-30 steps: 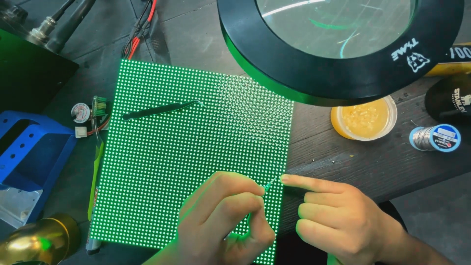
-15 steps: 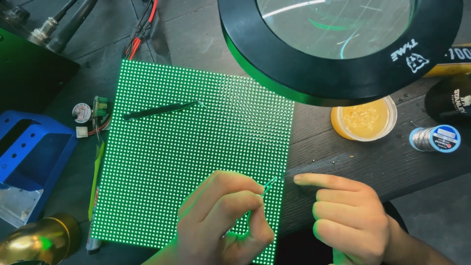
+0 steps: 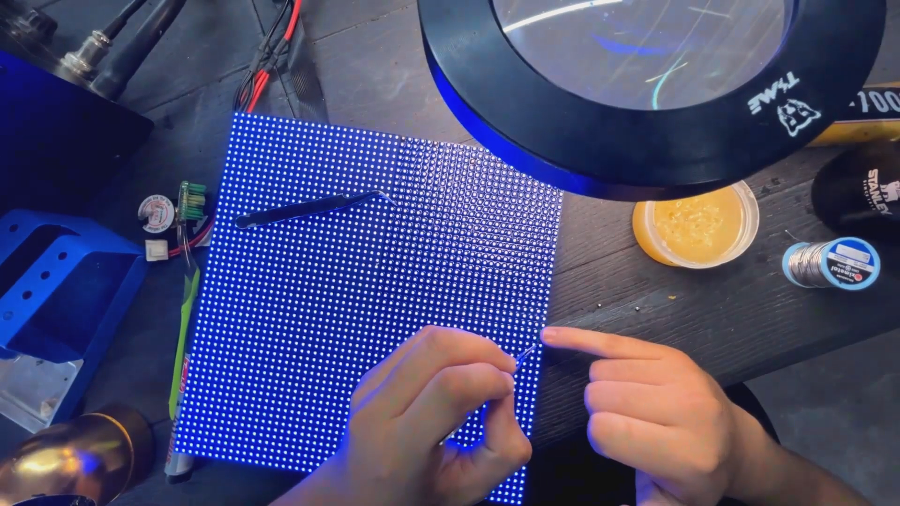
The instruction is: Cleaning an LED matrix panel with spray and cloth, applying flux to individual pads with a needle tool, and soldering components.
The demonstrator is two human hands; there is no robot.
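Your left hand [image 3: 441, 412] pinches a thin metal probe [image 3: 525, 354], fingers closed tight around it, its tip at the right edge of the blue-lit LED matrix panel [image 3: 356, 290]. Your right hand [image 3: 647, 412] holds nothing, index finger extended beside the tip. Keep that finger braced near the edge and press lightly. The tweezers [image 3: 309, 208] lie on the panel's upper part.

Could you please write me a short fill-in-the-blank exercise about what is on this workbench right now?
1. The LED panel glows ____.
2. The black tweezers lie on top of the ____.
3. The left hand pinches a thin ____ near the panel's right edge, beside the right hand.
4. The open jar holds a ____ paste.

Missing words: blue; panel; wire; yellow
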